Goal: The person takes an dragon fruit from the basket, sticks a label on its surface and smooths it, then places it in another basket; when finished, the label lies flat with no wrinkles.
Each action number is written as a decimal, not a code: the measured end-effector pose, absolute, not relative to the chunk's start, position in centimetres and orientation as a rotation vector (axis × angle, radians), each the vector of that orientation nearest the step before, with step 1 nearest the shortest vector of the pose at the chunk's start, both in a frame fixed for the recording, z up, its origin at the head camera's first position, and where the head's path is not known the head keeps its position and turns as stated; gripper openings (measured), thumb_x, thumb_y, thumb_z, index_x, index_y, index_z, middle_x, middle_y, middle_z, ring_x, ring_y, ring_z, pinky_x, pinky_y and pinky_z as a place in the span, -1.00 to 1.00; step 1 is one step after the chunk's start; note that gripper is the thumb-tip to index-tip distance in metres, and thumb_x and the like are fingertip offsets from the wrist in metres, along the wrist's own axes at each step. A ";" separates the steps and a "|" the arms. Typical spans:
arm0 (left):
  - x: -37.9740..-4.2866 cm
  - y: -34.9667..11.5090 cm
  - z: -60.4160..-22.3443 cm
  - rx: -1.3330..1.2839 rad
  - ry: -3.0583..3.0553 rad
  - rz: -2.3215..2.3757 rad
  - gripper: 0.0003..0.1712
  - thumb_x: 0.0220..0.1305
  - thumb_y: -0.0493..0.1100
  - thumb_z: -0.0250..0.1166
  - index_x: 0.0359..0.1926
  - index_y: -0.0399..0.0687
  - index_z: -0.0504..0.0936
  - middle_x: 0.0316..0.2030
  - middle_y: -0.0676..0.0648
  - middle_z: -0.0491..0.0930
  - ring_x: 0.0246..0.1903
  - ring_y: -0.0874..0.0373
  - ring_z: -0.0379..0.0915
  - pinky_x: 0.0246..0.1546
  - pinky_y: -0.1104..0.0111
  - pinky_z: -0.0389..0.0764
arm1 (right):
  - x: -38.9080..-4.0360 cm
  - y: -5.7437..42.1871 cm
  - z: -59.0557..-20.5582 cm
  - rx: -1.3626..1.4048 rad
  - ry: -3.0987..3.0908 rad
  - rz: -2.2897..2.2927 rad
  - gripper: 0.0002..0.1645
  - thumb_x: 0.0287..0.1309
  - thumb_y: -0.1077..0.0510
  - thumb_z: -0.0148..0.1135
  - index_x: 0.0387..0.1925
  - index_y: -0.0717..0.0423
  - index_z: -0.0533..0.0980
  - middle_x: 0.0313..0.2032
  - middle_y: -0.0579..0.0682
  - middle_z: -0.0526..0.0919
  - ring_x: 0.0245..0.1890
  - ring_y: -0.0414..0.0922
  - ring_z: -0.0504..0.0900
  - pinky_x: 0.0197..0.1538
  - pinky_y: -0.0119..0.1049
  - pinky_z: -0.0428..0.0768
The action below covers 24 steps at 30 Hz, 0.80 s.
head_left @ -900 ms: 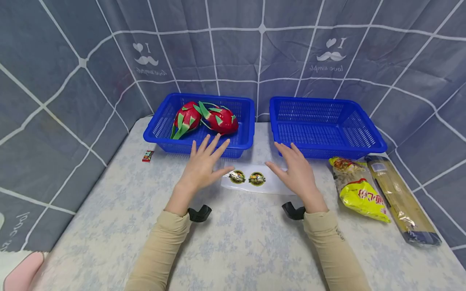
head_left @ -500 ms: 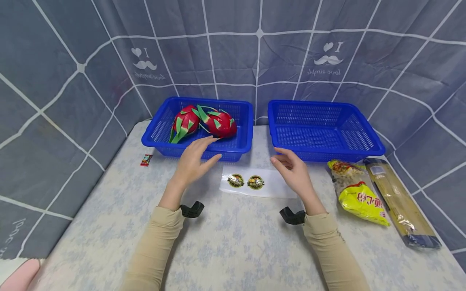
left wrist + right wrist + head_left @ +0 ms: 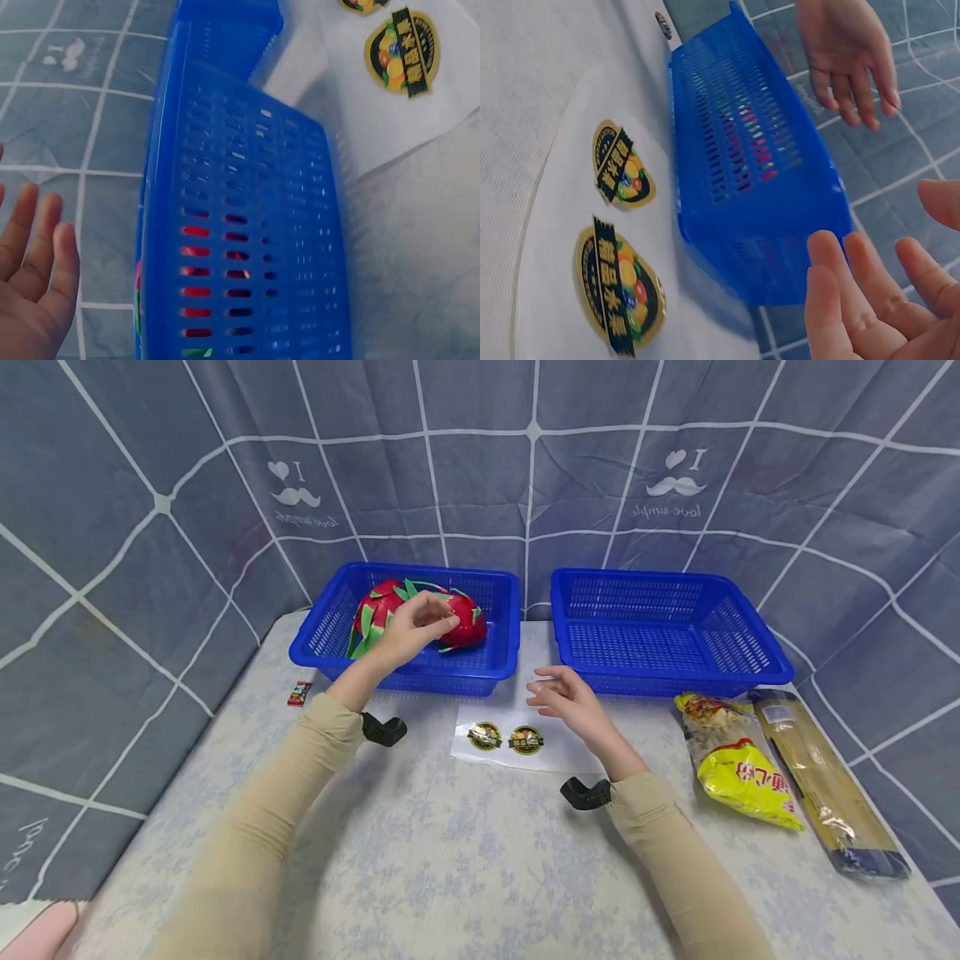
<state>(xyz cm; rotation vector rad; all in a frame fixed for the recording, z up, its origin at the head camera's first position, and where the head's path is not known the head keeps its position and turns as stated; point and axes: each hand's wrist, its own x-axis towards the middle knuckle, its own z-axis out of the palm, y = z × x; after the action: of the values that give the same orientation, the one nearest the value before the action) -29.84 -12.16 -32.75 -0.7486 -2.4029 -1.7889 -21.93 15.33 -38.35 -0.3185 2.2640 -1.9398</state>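
Observation:
In the head view, my left hand hovers over the left blue basket, its fingers loosely bent and holding nothing. Inside that basket lie two red dragon fruits with green scales: the left dragon fruit is partly behind the hand, the right dragon fruit right beside its fingertips. My right hand floats over a white sheet with two round gold-and-black fruit stickers, between the baskets' front edges. Its fingers are relaxed and apart, with nothing between them in the right wrist view.
A second blue basket, with nothing in it, stands at the back right. Near it lie a yellow food bag and a long pack of noodle-like strands. A small red packet is at the left. A grey curtain backs the table.
My left hand has moved forward and up from the basket's front rim to above the dragon fruits. The right hand has shifted left, away from the right basket. Both hands' fingers have bent from spread.

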 end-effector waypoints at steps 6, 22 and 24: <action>-32.2 -11.6 -31.5 -0.561 -2.424 -1.967 -0.76 0.25 -0.23 0.25 -0.14 -0.26 0.44 -0.33 0.01 0.54 -0.18 -0.12 0.49 -0.25 0.35 0.55 | -23.3 13.9 -38.4 -0.260 2.192 -2.002 -0.46 0.31 0.12 0.09 0.20 0.30 0.21 0.10 0.39 0.43 0.00 0.20 0.55 0.05 -0.05 0.51; -36.3 -9.6 -32.7 -0.467 -2.685 -1.853 -0.66 0.26 -0.27 0.22 0.03 -0.33 0.47 -0.03 -0.25 0.53 -0.04 -0.22 0.46 -0.03 -0.01 0.49 | -25.4 11.4 -39.3 -0.151 2.209 -2.070 -0.57 0.33 0.20 0.04 0.17 0.24 0.28 -0.06 0.29 0.55 -0.13 0.06 0.62 0.01 -0.06 0.53; -36.6 -9.3 -33.0 -0.442 -2.713 -1.846 -0.64 0.27 -0.28 0.21 0.06 -0.32 0.47 0.02 -0.27 0.52 -0.05 -0.20 0.47 -0.04 0.02 0.51 | -25.5 11.3 -39.5 -0.139 2.187 -2.096 -0.59 0.32 0.23 0.04 0.15 0.25 0.29 -0.10 0.24 0.57 -0.21 -0.06 0.64 0.00 -0.09 0.54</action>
<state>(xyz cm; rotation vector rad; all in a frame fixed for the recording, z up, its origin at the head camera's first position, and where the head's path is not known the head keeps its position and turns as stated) -36.61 -9.28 -32.96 -0.4419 -2.7129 -1.8462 -25.50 11.26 -39.48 -0.1388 2.1870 -2.0959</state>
